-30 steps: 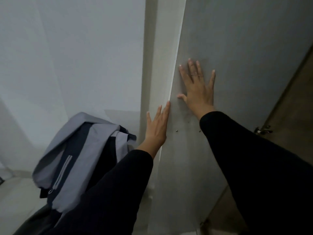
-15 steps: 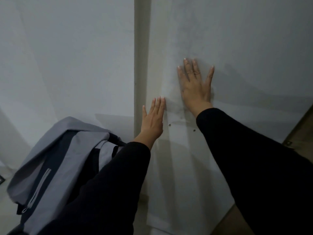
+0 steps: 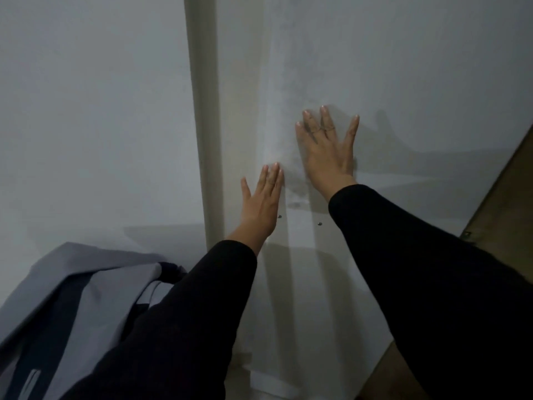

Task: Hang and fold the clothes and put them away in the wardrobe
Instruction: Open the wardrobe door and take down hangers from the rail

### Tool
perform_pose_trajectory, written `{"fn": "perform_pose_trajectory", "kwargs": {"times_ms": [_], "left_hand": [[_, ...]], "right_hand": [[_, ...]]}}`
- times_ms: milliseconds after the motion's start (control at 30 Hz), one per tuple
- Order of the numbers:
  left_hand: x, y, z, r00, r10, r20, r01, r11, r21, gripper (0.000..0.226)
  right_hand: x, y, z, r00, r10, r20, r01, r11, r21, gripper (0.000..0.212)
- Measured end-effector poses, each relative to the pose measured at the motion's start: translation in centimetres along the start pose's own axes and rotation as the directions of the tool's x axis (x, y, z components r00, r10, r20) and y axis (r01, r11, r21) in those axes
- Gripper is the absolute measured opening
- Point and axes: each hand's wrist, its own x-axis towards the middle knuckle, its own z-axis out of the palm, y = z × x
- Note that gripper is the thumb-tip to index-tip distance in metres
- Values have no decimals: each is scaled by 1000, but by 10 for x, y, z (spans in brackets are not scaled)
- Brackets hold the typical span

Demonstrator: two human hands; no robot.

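Note:
A white wardrobe door point(image 3: 403, 82) fills the right half of the view. My right hand point(image 3: 328, 148) lies flat on it with the fingers spread. My left hand point(image 3: 262, 203) rests lower, fingers together, near the door's left edge beside the cream frame strip point(image 3: 207, 125). Both hands hold nothing. A grey and navy garment point(image 3: 72, 307) hangs at the lower left, partly hidden behind my black left sleeve.
A second white panel point(image 3: 92, 111) covers the left side. Two small screws point(image 3: 318, 223) sit in the door below my hands. A brown wooden door with a metal fitting point(image 3: 465, 234) shows at the right edge.
The wardrobe door has swung from ajar to flush with the frame under my flat hands. The brown door at the right is now mostly covered.

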Motion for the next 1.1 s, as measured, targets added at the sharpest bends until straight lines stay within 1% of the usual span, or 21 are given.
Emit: {"fn": "perform_pose_trajectory", "kwargs": {"times_ms": [133, 267, 367, 467, 600, 700, 833, 933, 1100], "left_hand": [[0, -6, 1, 999, 54, 0, -54, 998, -26, 84], [0, -5, -1, 998, 55, -26, -57, 994, -90, 77], [-1, 2, -11, 988, 132, -79, -139, 985, -100, 74], [5, 15, -30, 973, 166, -159, -192, 968, -161, 73], [15, 47, -63, 938, 229, -259, -289, 930, -225, 72], [23, 81, -93, 906, 276, -321, -371, 882, -290, 73], [26, 130, -134, 847, 325, -421, -481, 807, -344, 73], [26, 166, -165, 803, 356, -478, -551, 750, -366, 71], [27, 225, -211, 745, 381, -548, -631, 669, -393, 71]], "right_hand": [[-1, -3, -8, 999, 25, 41, -25, 999, 19, 71], [-2, -5, -23, 995, 64, 76, -69, 995, 65, 62], [-9, 6, -40, 987, 143, 76, -153, 977, 149, 57], [-24, 27, -57, 967, 249, 50, -254, 948, 192, 57], [-51, 65, -80, 910, 413, 19, -406, 884, 234, 61], [-74, 100, -99, 866, 501, -4, -492, 851, 184, 61], [-108, 148, -127, 794, 606, -45, -600, 793, 102, 61], [-132, 180, -147, 746, 662, -74, -660, 750, 49, 61], [-157, 226, -167, 690, 707, -155, -716, 698, -9, 62]]}}
